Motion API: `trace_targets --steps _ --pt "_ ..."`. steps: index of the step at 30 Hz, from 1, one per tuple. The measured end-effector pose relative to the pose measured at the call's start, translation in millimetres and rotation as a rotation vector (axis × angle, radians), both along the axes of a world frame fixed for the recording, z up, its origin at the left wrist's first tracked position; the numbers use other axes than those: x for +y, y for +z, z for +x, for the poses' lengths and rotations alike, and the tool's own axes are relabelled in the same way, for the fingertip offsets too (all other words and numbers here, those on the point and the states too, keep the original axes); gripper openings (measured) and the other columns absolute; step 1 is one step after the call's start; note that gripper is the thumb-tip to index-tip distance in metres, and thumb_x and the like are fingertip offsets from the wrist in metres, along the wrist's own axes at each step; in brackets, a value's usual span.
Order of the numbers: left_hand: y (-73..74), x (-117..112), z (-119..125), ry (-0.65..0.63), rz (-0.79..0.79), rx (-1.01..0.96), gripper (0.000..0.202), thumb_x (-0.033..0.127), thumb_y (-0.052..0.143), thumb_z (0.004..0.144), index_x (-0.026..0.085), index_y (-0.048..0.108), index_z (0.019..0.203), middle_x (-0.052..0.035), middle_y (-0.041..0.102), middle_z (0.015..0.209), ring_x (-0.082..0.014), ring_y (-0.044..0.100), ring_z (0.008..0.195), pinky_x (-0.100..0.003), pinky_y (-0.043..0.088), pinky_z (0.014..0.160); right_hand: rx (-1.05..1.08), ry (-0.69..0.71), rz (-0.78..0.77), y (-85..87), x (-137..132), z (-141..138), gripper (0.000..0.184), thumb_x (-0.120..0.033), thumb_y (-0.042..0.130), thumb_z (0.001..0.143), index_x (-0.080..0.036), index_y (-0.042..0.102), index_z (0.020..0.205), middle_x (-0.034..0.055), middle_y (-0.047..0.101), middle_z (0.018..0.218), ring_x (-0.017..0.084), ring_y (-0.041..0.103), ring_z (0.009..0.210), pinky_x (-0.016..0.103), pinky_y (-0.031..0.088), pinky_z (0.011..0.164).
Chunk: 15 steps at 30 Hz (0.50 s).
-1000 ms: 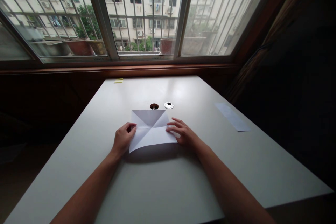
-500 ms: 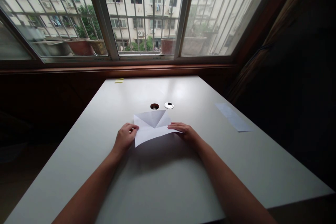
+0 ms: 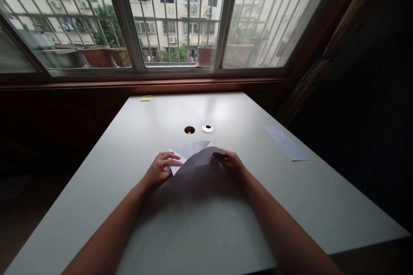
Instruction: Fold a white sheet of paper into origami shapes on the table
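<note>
A creased sheet of white paper [image 3: 201, 160] is between my two hands over the middle of the white table. Its near edge is raised and curls up and over, so the shaded underside faces me. Behind that flap, the folded far part of the sheet shows brighter. My right hand [image 3: 229, 161] pinches the raised edge at the right, thumb below. At the sheet's left side my left hand [image 3: 163, 168] has its fingers bent over the paper, and its thumb is partly hidden.
The white table [image 3: 106, 189] has a round cable hole [image 3: 189, 130] with a silver ring cover [image 3: 207, 129] beside it. A paper strip [image 3: 287, 144] lies near the right edge, and yellow sticky notes [image 3: 146, 98] at the far left corner. A barred window [image 3: 177, 21] stands beyond.
The near edge of the paper has been lifted and bent upward, covering much of the folded part. My right hand has turned with that edge; my left fingers have shifted slightly inward.
</note>
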State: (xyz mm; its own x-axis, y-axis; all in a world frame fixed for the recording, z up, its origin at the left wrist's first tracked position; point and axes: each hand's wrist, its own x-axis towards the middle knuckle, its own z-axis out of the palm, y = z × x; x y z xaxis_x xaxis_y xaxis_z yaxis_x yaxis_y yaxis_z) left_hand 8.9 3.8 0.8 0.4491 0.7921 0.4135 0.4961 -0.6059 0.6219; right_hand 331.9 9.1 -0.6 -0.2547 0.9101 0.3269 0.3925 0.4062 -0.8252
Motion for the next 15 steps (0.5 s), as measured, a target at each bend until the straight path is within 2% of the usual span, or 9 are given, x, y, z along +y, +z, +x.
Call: trace_targets --steps 2,4,9,12,15 --pt "1.5 0.0 0.0 0.019 -0.089 -0.027 0.016 0.036 0.066 0.084 0.028 0.078 0.092 -0.0065 0.073 0.104 -0.0258 0.061 0.108 -0.041 0.05 0.096 0.077 -0.03 -0.056 -3.2 0.2 -1.8 0.035 -0.05 0.056 0.09 -0.02 0.071 0.082 0.0048 0.072 0.076 0.023 0.068 0.073 0.036 0.053 0.071" --pt "2.4 0.3 -0.9 0.049 -0.165 -0.049 0.023 0.043 0.063 0.086 0.027 0.078 0.087 -0.0066 0.073 0.101 -0.0255 0.063 0.104 -0.039 0.05 0.093 0.173 -0.07 -0.124 -7.8 1.4 -3.3 0.033 -0.051 0.059 0.088 -0.019 0.07 0.089 0.0046 0.071 0.075 0.022 0.068 0.069 0.036 0.054 0.068" --pt "3.5 2.2 -4.0 0.093 -0.313 -0.093 0.032 0.05 0.058 0.087 0.026 0.078 0.085 -0.0056 0.072 0.104 -0.0257 0.063 0.106 -0.036 0.048 0.094 0.307 -0.143 -0.197 -15.1 6.2 -3.9 0.044 -0.052 0.069 0.079 -0.02 0.066 0.11 0.0018 0.068 0.075 0.017 0.064 0.063 0.03 0.055 0.058" --pt "4.8 3.3 -4.2 0.126 -0.386 -0.105 0.035 0.053 0.057 0.085 0.024 0.077 0.083 -0.0056 0.072 0.103 -0.0256 0.063 0.102 -0.034 0.049 0.089 0.382 -0.127 -0.243 -11.6 6.0 -4.6 0.061 -0.051 0.071 0.077 -0.025 0.054 0.13 -0.0033 0.062 0.069 0.015 0.059 0.058 0.029 0.055 0.051" --pt "7.2 3.1 -1.7 0.194 -0.38 -0.046 0.038 0.054 0.056 0.084 0.021 0.07 0.07 -0.0039 0.069 0.084 -0.0232 0.063 0.087 -0.03 0.049 0.076 0.408 -0.134 -0.243 -5.9 3.4 -6.4 0.078 -0.051 0.07 0.077 -0.028 0.038 0.144 -0.0079 0.054 0.06 0.013 0.053 0.051 0.027 0.051 0.047"
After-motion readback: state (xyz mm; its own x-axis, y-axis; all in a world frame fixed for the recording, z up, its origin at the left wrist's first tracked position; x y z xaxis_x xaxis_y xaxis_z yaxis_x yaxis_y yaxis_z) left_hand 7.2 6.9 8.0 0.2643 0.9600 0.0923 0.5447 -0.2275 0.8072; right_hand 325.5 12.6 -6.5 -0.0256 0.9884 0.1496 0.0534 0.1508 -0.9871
